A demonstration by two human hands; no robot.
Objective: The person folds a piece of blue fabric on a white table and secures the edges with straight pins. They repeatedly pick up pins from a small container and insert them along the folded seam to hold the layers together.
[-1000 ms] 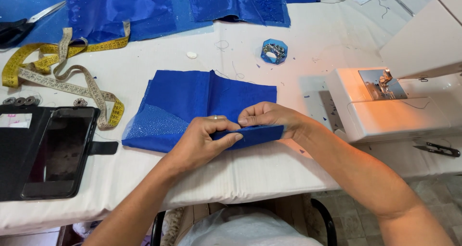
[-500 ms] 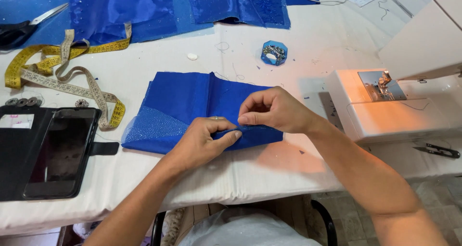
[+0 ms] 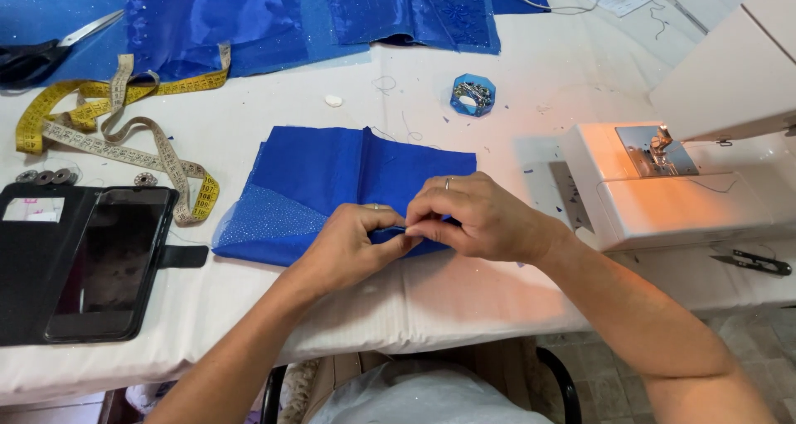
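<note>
1. Left hand (image 3: 352,246) near frame centre, fingers curled, pinching the near edge of the folded blue fabric (image 3: 332,184) between thumb and fingertips.
2. Right hand (image 3: 481,217) just at 3 o'clock of the left, touching it fingertip to fingertip, pinching the same fabric edge; ring visible on one finger.
3. Folded blue fabric flat on the white desk (image 3: 249,125), spreading toward 11 o'clock from the hands, with a paler glittery layer showing at its 8 o'clock corner.
4. Black phone in an open wallet case (image 3: 99,262) at 9 o'clock of the hands, well apart from the fabric.
5. Yellow and beige measuring tapes (image 3: 124,134) tangled at 10 o'clock, one end just beside the phone case.
6. Scissors (image 3: 50,51) far out at 10 o'clock, lying on more blue cloth (image 3: 274,18) along the desk's far side.
7. Small blue dish of pins (image 3: 473,95) at 12 o'clock, beyond the fabric.
8. White sewing machine (image 3: 663,184) at 3 o'clock, lit warmly at the needle plate; small thread snips (image 3: 754,262) near its base.
</note>
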